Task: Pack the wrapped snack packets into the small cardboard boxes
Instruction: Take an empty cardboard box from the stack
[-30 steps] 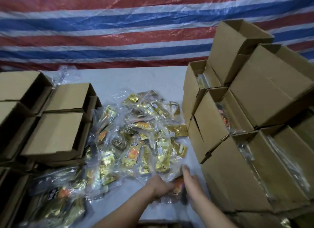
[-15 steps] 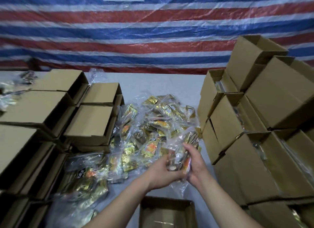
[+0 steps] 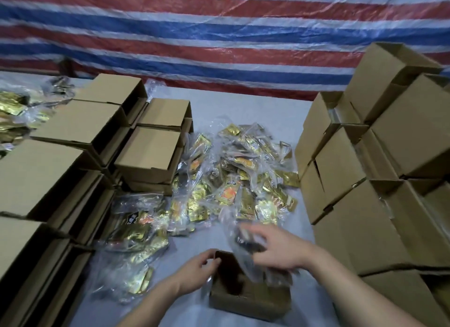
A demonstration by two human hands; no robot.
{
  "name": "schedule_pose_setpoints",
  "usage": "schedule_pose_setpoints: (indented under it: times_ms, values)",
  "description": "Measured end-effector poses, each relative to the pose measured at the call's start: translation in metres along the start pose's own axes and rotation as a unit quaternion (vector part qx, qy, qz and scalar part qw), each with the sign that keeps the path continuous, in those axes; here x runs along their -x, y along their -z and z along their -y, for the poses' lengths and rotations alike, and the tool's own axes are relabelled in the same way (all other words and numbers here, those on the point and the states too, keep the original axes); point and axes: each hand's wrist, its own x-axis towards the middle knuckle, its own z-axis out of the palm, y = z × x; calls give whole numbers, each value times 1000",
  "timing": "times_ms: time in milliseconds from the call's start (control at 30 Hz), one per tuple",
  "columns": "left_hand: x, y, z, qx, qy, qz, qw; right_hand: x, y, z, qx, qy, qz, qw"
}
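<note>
A small open cardboard box (image 3: 248,300) stands at the table's near edge. My left hand (image 3: 197,268) grips its left rim. My right hand (image 3: 277,248) is over the box's opening and holds a clear-wrapped snack packet (image 3: 243,248), which hangs down into the box; motion blur hides the exact finger positions. Behind lies a heap of gold and orange snack packets (image 3: 233,180) in clear wrap.
Stacks of cardboard boxes (image 3: 146,154) fill the left side, and taller stacks of boxes (image 3: 365,205) rise on the right. More packets (image 3: 136,231) lie at the near left and far left. A striped tarpaulin (image 3: 219,34) hangs behind the grey table (image 3: 243,107).
Both hands lifted a packet off the heap and brought it toward me. My left hand let go and took the box's rim; my right hand now lowers the packet into the box.
</note>
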Motion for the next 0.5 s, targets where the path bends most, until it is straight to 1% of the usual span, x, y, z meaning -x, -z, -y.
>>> schedule_pose_setpoints:
  times_ms: [33, 100, 167, 233, 300, 333, 500]
  values:
    - [0, -4, 2, 31, -3, -12, 999, -2, -7, 1, 60, -10, 41, 997]
    - [1, -9, 7, 75, -9, -33, 997, -7, -22, 1, 139, -33, 122, 982]
    - [0, -12, 11, 112, -17, -46, 992, -17, -37, -4, 189, -76, 188, 961]
    - [-3, -16, 14, 131, -24, -54, 990, -30, -50, -8, 232, -123, 229, 937]
    - [-5, -20, 17, 131, -24, -63, 989, -45, -63, -13, 263, -164, 247, 918]
    - [-7, -22, 18, 123, -24, -69, 990, -52, -69, -17, 268, -177, 246, 915]
    - [-14, -29, 31, 108, -36, -94, 989, -68, -108, -45, 249, -183, 212, 927]
